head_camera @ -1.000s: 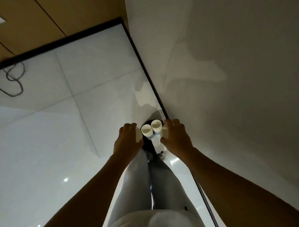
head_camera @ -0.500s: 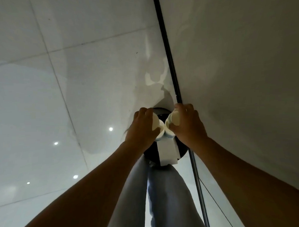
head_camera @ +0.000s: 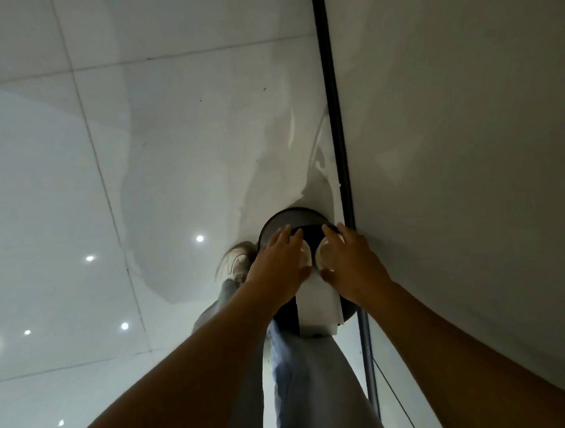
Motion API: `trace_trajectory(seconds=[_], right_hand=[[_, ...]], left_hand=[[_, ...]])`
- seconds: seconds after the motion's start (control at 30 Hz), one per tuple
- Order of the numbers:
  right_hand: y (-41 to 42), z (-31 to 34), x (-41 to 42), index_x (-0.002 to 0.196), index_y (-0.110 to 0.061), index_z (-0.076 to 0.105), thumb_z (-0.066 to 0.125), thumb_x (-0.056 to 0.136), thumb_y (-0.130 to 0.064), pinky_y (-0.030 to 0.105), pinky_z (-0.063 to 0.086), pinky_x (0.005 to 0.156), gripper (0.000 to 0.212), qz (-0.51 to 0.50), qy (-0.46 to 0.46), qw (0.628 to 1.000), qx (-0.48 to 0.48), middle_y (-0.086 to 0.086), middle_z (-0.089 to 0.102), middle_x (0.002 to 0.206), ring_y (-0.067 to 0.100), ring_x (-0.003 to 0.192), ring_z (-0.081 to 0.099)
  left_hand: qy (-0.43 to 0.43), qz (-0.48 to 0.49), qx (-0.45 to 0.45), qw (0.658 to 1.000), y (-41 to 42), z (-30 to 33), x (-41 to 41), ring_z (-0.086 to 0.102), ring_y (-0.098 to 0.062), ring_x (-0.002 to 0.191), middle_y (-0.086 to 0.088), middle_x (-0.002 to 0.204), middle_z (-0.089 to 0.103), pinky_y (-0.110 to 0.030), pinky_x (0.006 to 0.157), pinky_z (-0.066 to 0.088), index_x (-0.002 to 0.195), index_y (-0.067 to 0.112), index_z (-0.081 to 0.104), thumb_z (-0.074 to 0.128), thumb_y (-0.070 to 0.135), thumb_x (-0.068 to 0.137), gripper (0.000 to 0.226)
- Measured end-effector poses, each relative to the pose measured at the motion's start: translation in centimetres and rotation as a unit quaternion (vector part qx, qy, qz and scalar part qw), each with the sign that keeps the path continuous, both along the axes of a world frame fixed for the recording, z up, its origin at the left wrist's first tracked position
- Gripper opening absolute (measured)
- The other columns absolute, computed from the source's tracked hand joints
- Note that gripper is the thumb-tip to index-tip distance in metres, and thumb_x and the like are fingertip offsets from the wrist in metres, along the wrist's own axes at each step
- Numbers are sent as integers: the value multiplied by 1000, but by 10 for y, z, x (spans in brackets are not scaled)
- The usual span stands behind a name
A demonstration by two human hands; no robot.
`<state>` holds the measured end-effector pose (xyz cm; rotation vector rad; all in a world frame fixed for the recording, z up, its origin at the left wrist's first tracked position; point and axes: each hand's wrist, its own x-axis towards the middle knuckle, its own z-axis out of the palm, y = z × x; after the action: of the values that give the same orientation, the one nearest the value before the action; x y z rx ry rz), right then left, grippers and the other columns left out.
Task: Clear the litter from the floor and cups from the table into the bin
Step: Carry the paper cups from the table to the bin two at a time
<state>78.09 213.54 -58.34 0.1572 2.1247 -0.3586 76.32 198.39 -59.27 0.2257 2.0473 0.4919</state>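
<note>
Holding one pale cup apiece, both hands hang over the round black bin that stands on the glossy tiled floor, against the dark skirting at three o'clock. The left hand curls its fingers over the left cup; the right hand wraps the right cup, whose open mouth faces nine o'clock. Each cup looks white and plain, mostly hidden by knuckles, so only slivers show. A white sheet hangs at the bin's six o'clock side. Jeans and a blurred shoe sit at eight o'clock; the bin's inside is too dark to read.
</note>
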Motion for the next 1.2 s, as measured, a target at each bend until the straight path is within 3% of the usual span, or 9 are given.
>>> trace_trajectory(seconds=[0.07,0.23,0.5,0.67,0.93,1.2], right_hand=[[-5,13,-3,153,-26,9,67,88,-35,42,28,114,88,16,19,1000,13,3,10,161,29,147,12],[-30,82,-16,151,-22,21,62,91,-30,38,34,112,74,38,71,997,-10,5,21,158,25,143,25],[-106,258,-3,147,-22,27,54,95,-32,37,37,108,60,187,151,970,-46,4,30,153,25,138,33],[-158,356,38,147,-24,26,52,95,-30,39,38,109,59,293,171,939,-58,4,29,153,27,136,34],[-292,443,127,148,-24,23,52,94,-32,37,38,102,62,464,184,864,-68,4,29,151,26,131,35],[-482,470,240,147,-25,25,55,92,-28,39,36,104,62,608,183,768,-90,3,32,149,27,131,37]], left_hand=[[23,14,-10,1000,-10,16,0,8,-25,147,-4,160,6,-43,116,19,152,20,10,60,43,89,84],[69,52,-45,995,-46,91,0,16,-23,146,-5,158,18,-36,118,20,150,18,21,53,41,94,68],[130,128,-90,979,-96,264,49,18,-22,145,-6,156,24,-35,118,14,148,18,24,36,40,100,54],[150,204,-133,958,-136,365,113,28,-24,140,-7,150,34,-37,118,21,145,15,31,38,39,100,52],[164,366,-194,895,-245,451,255,37,-24,133,-7,141,44,-35,113,25,138,13,40,38,39,99,47],[152,519,-226,810,-402,480,400,34,-21,134,-3,143,42,-38,116,20,140,16,38,37,39,99,47]])
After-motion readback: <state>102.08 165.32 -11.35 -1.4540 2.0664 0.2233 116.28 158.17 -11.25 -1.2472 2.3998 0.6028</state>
